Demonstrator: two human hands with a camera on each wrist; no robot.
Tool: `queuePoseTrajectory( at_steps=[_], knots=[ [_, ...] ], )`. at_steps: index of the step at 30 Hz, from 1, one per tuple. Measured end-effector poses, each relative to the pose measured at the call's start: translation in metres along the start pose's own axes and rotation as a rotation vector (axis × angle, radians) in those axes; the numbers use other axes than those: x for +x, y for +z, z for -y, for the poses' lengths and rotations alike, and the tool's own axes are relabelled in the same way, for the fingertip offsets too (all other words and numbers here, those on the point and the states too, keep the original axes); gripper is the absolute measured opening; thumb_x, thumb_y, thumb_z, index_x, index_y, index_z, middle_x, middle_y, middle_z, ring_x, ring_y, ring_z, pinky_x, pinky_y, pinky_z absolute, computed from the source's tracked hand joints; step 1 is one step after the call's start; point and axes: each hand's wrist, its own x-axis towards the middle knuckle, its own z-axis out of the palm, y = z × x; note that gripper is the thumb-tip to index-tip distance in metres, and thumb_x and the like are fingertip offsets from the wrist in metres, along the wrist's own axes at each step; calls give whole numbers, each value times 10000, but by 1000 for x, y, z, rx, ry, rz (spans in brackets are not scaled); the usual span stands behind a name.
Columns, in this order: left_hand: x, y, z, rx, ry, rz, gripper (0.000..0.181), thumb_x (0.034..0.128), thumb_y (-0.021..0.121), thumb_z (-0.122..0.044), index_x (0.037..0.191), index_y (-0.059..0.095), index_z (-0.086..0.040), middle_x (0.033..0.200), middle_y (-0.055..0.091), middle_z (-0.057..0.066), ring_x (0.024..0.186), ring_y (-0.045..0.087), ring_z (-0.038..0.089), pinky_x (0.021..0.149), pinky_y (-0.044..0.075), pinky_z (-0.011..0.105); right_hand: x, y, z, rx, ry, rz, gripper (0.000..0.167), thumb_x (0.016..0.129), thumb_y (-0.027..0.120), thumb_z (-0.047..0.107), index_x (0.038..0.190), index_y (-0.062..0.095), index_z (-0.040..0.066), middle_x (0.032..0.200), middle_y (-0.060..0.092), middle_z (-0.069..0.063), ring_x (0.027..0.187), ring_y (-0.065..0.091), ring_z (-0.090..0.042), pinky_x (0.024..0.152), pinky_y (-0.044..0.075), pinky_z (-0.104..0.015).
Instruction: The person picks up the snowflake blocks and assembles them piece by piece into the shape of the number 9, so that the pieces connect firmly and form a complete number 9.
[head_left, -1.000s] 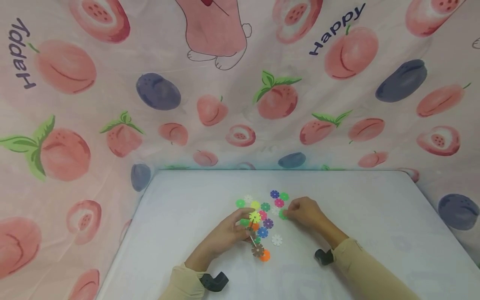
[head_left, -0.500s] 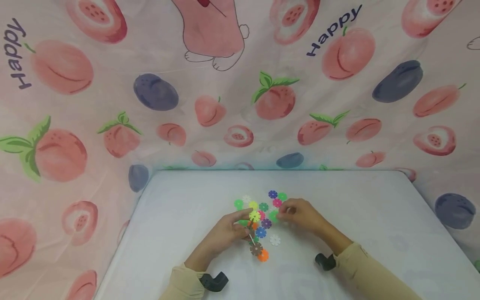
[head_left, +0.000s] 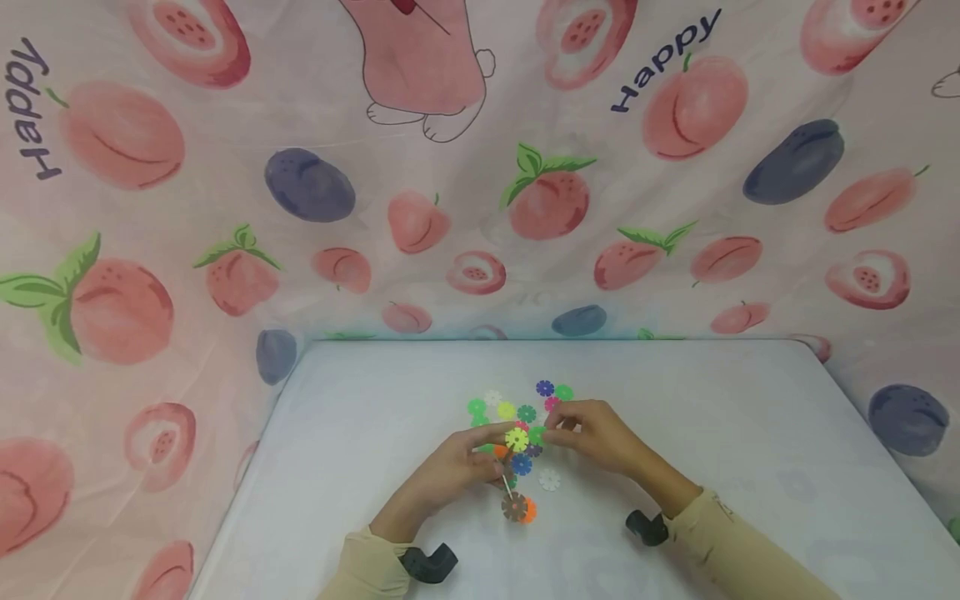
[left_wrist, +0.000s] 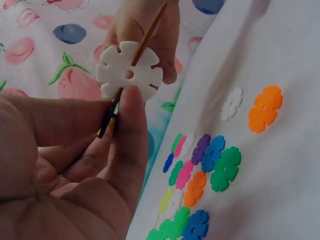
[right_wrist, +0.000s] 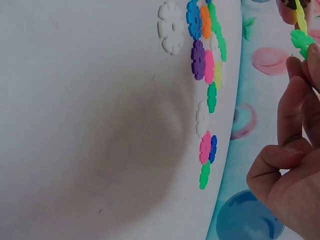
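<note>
My left hand (head_left: 461, 458) pinches a small build of slotted flower-shaped plastic discs. In the left wrist view a white disc (left_wrist: 115, 75) faces the camera, with brown discs (left_wrist: 149, 34) slotted edge-on into it. A yellow disc (head_left: 517, 439) sits at the top of the build in the head view, and a brown disc (head_left: 514, 506) hangs at the bottom. Between the thumb and fingertips of my right hand (head_left: 596, 432) is a bright green disc (right_wrist: 301, 43). It lies right beside the yellow disc; whether their slots engage I cannot tell.
Several loose discs lie flat on the white table (head_left: 360, 400) below and behind the hands, among them a blue disc (head_left: 521, 464), a white disc (head_left: 550, 480) and an orange disc (left_wrist: 265, 108). A fruit-print cloth (head_left: 420, 175) rises behind the table.
My right hand has carried the green disc leftward, from the right side of the loose discs to the build. The left hand has tilted the build slightly and keeps its hold.
</note>
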Motion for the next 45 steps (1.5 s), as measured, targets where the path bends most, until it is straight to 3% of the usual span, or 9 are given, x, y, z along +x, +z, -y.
queuePoseTrajectory(
  at_steps=[9, 17, 21, 26, 30, 36, 41, 45],
  knots=[
    [-1, 1, -1, -23, 4, 14, 560, 989, 656, -130, 1522, 487, -154, 1442, 579, 113, 925, 718, 145, 868, 598, 306, -2, 0, 2, 15, -36, -9, 78, 941, 733, 319, 919, 739, 244, 895, 709, 144, 810, 617, -42, 684, 504, -246],
    [-1, 0, -1, -37, 20, 35, 547, 1008, 639, -168, 1527, 473, -124, 1370, 583, 268, 959, 702, 154, 873, 594, 284, -3, -1, 3, -1, -71, -13, 89, 940, 733, 309, 952, 754, 223, 911, 723, 137, 813, 602, -32, 679, 478, -237],
    [-1, 0, -1, -34, 15, 38, 536, 1007, 637, -167, 1519, 487, -129, 1343, 589, 283, 932, 705, 147, 869, 588, 272, -3, -2, 4, 1, -99, 7, 58, 932, 742, 282, 966, 755, 237, 914, 723, 154, 819, 602, -32, 700, 486, -239],
    [-2, -1, -2, -26, 19, 66, 528, 1001, 644, -174, 1504, 500, -98, 1195, 662, 308, 847, 717, 142, 855, 582, 268, -4, -3, 5, -4, -165, 24, 58, 926, 747, 208, 963, 744, 251, 912, 729, 132, 825, 598, -31, 711, 494, -246],
    [-2, -3, -3, 5, 23, 77, 527, 995, 658, -176, 1483, 510, -44, 1054, 725, 245, 801, 709, 141, 842, 578, 258, -4, -2, 5, -22, -216, 36, 93, 918, 752, 168, 974, 739, 241, 929, 740, 107, 839, 609, -22, 752, 540, -246],
    [-1, -5, 0, 8, 61, 113, 530, 1001, 653, -166, 1483, 497, -13, 924, 750, 245, 787, 716, 135, 851, 584, 263, -4, 3, 5, -30, -282, 26, 190, 875, 775, 58, 999, 751, 200, 964, 766, 84, 884, 676, -47, 810, 595, -255],
    [-2, -5, 2, -40, 114, 145, 539, 1003, 642, -128, 1489, 468, 26, 967, 701, 367, 780, 706, 116, 854, 586, 268, -6, 5, 5, -4, -285, 16, 222, 856, 785, 31, 1012, 756, 186, 974, 775, 66, 880, 688, -49, 815, 602, -262],
    [-2, -5, 3, -52, 123, 154, 544, 1001, 643, -116, 1492, 461, 30, 981, 680, 400, 786, 710, 115, 858, 589, 278, -5, 5, 5, 8, -291, 19, 223, 858, 787, 41, 1023, 757, 188, 980, 776, 65, 885, 690, -49, 817, 602, -263]
  ],
)
